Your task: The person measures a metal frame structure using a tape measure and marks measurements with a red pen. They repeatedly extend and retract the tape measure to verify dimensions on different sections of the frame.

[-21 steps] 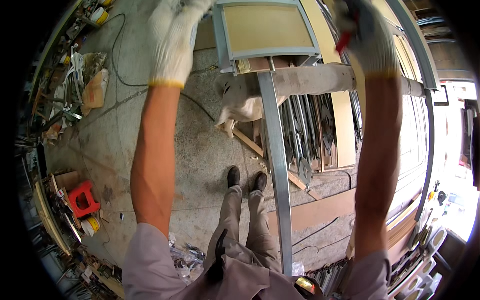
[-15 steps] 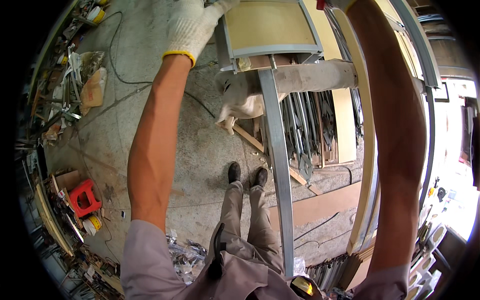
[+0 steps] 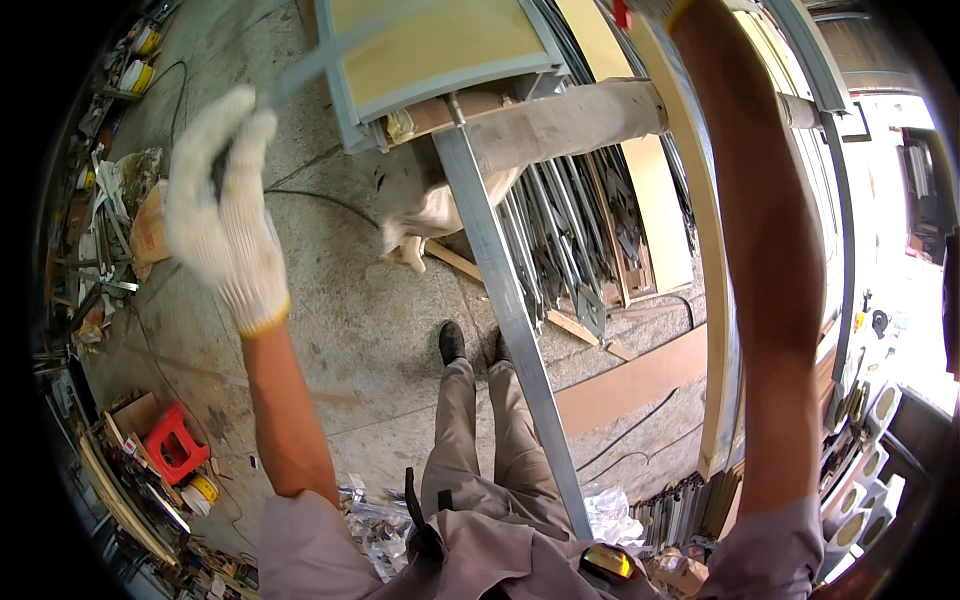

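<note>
Sack: tan, to the left of the left hand; it has faint red marks, too small to read.
Tub: white and yellow, far below the left hand, next to a red stool; any writing is too tiny to read.
Board: yellow with a gray metal edge; it is right of the left hand, well apart from it, and left of the right hand.
Strip: pale and blurry; it crosses the board's corner and runs toward the left fingertips.
Bar: long gray metal, right of the left hand and lower down.
Red thing: just left of the right hand, cut off by the top edge.
Left glove: white with a yellow cuff; fingers point up with a dark gap between them, but I cannot tell if they pinch the strip.
Right glove: nearly all out of sight at the top, so I cannot tell if it grips the red thing.
Left arm: bent at the elbow, hand lifted.
Right arm: stretched almost straight up, beside a long pale plank.
</note>
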The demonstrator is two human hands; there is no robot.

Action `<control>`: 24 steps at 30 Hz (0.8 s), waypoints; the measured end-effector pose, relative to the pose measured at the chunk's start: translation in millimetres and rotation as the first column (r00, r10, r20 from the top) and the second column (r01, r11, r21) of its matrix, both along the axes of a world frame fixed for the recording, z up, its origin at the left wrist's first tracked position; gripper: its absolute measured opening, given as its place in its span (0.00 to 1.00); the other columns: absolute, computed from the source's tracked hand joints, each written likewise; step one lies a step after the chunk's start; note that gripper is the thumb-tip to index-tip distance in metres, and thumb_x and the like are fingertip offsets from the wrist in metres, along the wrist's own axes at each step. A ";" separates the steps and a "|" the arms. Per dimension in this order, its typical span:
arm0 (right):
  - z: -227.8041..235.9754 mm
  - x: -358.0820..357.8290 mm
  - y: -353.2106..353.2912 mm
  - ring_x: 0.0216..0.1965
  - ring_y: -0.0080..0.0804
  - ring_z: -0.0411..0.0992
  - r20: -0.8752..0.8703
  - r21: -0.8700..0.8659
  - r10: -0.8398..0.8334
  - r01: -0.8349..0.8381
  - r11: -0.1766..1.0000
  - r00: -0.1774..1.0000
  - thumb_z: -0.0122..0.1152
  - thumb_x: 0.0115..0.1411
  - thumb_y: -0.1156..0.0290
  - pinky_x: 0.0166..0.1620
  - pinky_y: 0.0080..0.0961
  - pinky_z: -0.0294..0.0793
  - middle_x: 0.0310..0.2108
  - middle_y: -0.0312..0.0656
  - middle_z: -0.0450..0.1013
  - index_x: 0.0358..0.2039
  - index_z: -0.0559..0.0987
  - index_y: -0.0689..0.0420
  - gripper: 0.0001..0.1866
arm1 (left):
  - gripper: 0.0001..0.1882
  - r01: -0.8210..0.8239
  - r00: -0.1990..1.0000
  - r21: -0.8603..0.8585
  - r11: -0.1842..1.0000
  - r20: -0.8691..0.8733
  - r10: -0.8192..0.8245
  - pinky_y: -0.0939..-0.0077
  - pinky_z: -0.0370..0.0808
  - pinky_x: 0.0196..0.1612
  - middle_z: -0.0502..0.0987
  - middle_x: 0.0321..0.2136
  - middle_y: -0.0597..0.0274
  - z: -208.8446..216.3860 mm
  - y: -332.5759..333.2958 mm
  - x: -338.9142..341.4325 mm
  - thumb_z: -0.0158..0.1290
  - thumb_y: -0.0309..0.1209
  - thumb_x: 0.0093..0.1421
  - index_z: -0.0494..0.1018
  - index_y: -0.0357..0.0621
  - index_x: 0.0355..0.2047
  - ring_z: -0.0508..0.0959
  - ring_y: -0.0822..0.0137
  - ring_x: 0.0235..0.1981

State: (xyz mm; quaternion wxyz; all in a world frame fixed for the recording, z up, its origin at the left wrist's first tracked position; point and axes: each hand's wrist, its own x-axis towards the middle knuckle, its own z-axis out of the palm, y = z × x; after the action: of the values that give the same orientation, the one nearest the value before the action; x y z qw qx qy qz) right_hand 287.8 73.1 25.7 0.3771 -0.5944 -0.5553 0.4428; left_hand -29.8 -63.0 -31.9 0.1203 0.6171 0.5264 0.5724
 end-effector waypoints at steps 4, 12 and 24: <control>-24.9 59.3 -103.5 0.20 0.09 0.62 -0.040 0.045 0.059 -0.057 0.997 0.997 0.55 0.71 0.50 0.23 0.08 0.60 0.28 0.31 0.75 0.50 0.82 0.58 0.23 | 0.14 0.161 0.985 0.124 0.979 0.040 -0.167 0.73 0.85 0.49 0.83 0.46 0.53 -38.2 -49.8 24.8 0.65 0.21 0.59 0.83 0.42 0.46 0.82 0.64 0.48; -128.9 0.2 -207.7 0.13 0.11 0.60 -0.743 -0.210 -0.104 -0.082 0.974 0.661 0.65 0.68 0.56 0.14 0.12 0.56 0.21 0.29 0.72 0.41 0.81 0.64 0.20 | 0.13 0.420 0.899 -0.016 0.907 0.139 -0.414 0.76 0.88 0.43 0.80 0.49 0.55 -88.9 -60.3 71.8 0.58 0.16 0.62 0.81 0.37 0.47 0.84 0.65 0.43; -150.2 -29.6 -156.7 0.21 0.17 0.68 -0.771 -0.285 -0.284 0.090 0.954 0.570 0.68 0.67 0.66 0.21 0.13 0.62 0.25 0.37 0.75 0.38 0.80 0.63 0.12 | 0.28 0.247 0.666 -0.468 0.849 0.718 0.202 0.79 0.79 0.42 0.76 0.45 0.62 -91.2 -47.3 94.5 0.74 0.35 0.54 0.74 0.37 0.50 0.79 0.71 0.43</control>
State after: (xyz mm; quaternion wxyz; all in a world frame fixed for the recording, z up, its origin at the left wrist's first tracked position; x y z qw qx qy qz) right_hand 258.2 -83.6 -124.5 0.5657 -0.4222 -0.2073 0.6773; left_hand 64.6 -110.4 -123.1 0.4967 0.2767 0.5583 0.6042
